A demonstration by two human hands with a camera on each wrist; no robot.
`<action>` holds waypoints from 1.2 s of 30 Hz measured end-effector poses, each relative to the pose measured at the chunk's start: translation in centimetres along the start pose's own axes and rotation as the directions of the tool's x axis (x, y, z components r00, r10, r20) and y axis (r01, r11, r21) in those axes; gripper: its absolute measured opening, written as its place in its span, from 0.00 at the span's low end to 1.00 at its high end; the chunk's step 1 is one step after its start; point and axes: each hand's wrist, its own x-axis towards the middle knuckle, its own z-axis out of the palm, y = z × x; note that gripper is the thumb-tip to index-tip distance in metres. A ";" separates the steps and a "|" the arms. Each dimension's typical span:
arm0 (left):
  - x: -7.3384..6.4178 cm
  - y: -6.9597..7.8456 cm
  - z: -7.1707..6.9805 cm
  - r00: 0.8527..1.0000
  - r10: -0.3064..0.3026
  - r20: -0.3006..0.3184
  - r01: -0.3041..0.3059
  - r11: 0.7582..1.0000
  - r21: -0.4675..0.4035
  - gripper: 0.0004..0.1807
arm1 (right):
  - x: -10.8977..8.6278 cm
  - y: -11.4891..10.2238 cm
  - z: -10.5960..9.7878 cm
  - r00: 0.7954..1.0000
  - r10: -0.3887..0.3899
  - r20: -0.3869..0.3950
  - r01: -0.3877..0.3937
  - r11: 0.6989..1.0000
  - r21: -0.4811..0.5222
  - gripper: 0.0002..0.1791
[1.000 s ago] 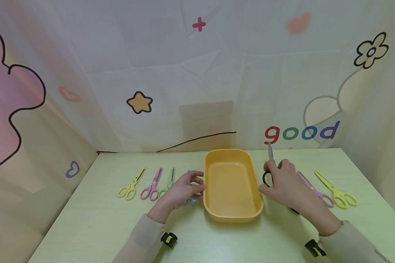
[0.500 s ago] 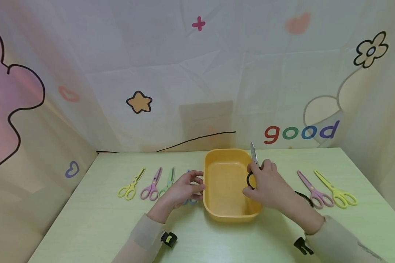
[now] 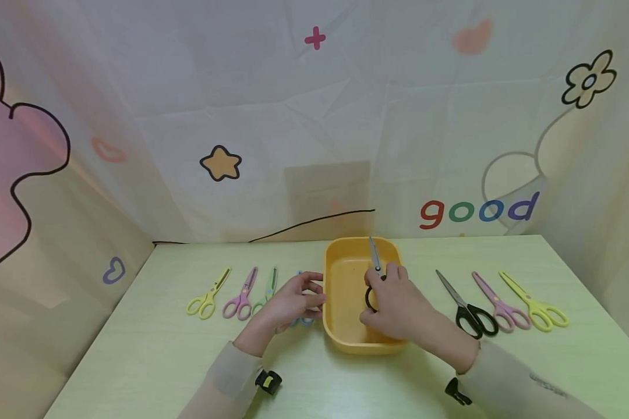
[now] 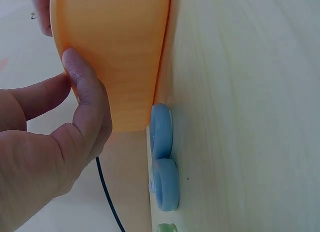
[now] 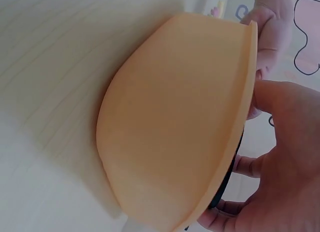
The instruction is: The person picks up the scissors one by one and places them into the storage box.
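A pair of black-handled scissors (image 3: 375,257), metal blades pointing to the back, is pinched by the handle in my right hand (image 3: 395,302). Hand and scissors are over the yellow tray (image 3: 340,347), on its right half. In the right wrist view a dark strip of the handle (image 5: 228,174) shows past the tray's rim, the rest hidden. My left hand (image 3: 293,299) touches the tray's left rim. Seen from the left wrist, its relaxed fingers (image 4: 90,87) lie against the outer wall. Blue scissors (image 4: 165,187) lie just below that hand.
Left of the tray lie yellow scissors (image 3: 208,297), purple scissors (image 3: 246,291) and green scissors (image 3: 271,285), the last partly covered. On the right rest black scissors (image 3: 461,302), purple scissors (image 3: 498,302) and yellow scissors (image 3: 529,299). A printed curtain (image 3: 272,116) hangs behind the table.
My right hand has carried the black-handled scissors leftward from beside the tray to over it, uncovering another black pair on the table. The left hand has kept its place.
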 end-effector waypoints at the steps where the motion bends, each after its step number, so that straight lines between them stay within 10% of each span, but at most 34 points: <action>1: 0.0 0.0 0.0 1.000 0.000 -0.001 0.000 1.000 0.001 0.26 | 0.1 -0.2 0.1 1.000 -0.004 0.005 0.004 1.000 -0.004 0.23; 36: -0.2 0.1 0.1 1.000 0.008 0.023 -0.008 1.000 -0.008 0.27 | 2.5 -2.8 3.9 0.974 -0.016 0.228 -0.003 0.997 0.081 0.24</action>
